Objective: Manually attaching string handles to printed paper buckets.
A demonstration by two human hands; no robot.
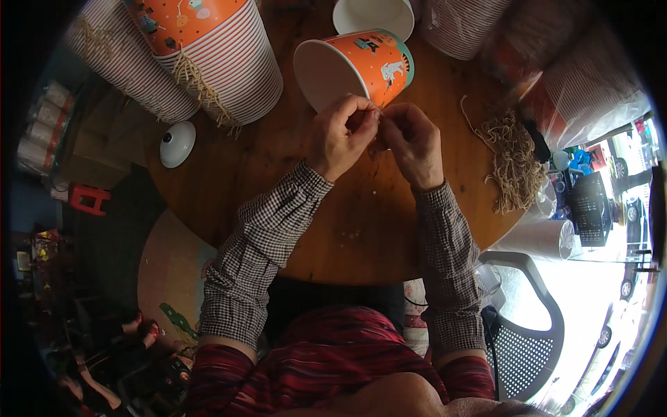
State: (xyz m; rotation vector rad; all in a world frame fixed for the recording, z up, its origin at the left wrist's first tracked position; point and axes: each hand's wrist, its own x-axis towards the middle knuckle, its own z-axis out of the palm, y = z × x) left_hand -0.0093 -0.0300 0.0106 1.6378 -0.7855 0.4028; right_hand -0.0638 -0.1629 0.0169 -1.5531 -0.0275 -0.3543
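An orange paper bucket (361, 66) with printed cartoon figures and a teal rim band lies on its side on the round wooden counter (361, 222), its white open mouth turned toward the person and to the left. Both hands meet just in front of its lower rim. The left hand (340, 135) has its fingers curled and its thumb and fingertips pinched together at the rim edge; the right hand (413, 142) is likewise closed in a pinch, fingertips touching those of the left. What they pinch is too small to make out; it may be a thin piece of string, but this cannot be told. Both forearms wear checked sleeves (264, 257).

Just behind the bucket stands a second white bucket (372, 15), mouth open upward. To the left, two tall stacks of nested buckets (229, 69) lean across the counter, showing many red and white rims, with tan string handles (201, 87) hanging from them. A small white domed object (177, 144) sits at the counter's left edge. To the right of the hands lies a loose bundle of tan strings (514, 160), near clear plastic bags (590, 90) holding more stacked buckets. A roll of white material (538, 238) rests at the right edge, beside a grey mesh chair (531, 340)
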